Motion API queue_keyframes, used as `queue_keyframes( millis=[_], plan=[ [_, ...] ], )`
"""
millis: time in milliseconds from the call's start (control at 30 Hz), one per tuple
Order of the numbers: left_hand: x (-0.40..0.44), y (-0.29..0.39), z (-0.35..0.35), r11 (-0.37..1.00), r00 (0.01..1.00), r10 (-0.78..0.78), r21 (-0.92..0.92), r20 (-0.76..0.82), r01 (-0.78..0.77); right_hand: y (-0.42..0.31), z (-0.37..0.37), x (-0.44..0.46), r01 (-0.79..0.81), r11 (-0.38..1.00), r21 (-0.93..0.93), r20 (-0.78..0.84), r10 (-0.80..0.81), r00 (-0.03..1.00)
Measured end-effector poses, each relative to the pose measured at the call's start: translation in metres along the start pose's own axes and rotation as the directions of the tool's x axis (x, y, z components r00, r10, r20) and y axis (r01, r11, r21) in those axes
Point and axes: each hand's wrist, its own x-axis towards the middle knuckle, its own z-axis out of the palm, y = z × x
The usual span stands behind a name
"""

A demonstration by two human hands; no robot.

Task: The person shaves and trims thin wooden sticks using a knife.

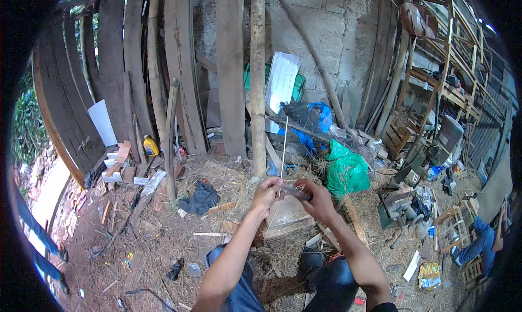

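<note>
Near the middle of the head view my left hand [267, 195] is closed around the lower part of a thin pale stick [285, 143], which points upward. My right hand [318, 199] is closed on the dark handle of a tool, perhaps a knife, whose greyish blade [294, 192] reaches left to the stick by my left fingers. Below both hands sits a pale wooden block [287, 217], between my knees.
A green bag [347, 169] lies right of my hands, and a dark cloth [199, 198] lies left. A wooden post [258, 83] stands ahead. People's legs show at far left [38, 241] and far right [478, 246]. Straw and scraps cover the ground.
</note>
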Motion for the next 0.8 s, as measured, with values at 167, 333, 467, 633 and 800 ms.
queue_keyframes(
  millis=[167, 333, 467, 633, 800],
  plan=[
    [-0.008, 0.001, 0.007, 0.994, 0.998, 0.04, -0.103, 0.054, -0.034, 0.004, -0.001, 0.01, -0.184, 0.971, 0.151, -0.002, 0.187, 0.982],
    [-0.009, 0.005, 0.009, 0.992, 0.991, 0.096, -0.087, 0.093, -0.088, 0.022, 0.009, 0.003, -0.147, 0.974, 0.173, 0.004, 0.149, 0.989],
    [-0.014, 0.005, 0.01, 0.981, 0.977, 0.193, -0.035, 0.093, -0.19, 0.012, 0.006, 0.003, -0.193, 0.98, 0.048, 0.003, 0.193, 0.981],
    [-0.014, -0.002, 0.007, 0.978, 0.968, 0.202, 0.029, 0.147, -0.208, 0.016, 0.01, 0.0, -0.069, 0.985, -0.158, -0.023, 0.066, 0.998],
    [-0.019, -0.001, 0.011, 0.963, 0.958, 0.224, 0.113, 0.178, -0.246, 0.021, -0.002, 0.003, -0.067, 0.978, -0.2, -0.198, 0.027, 0.98]
  ],
)
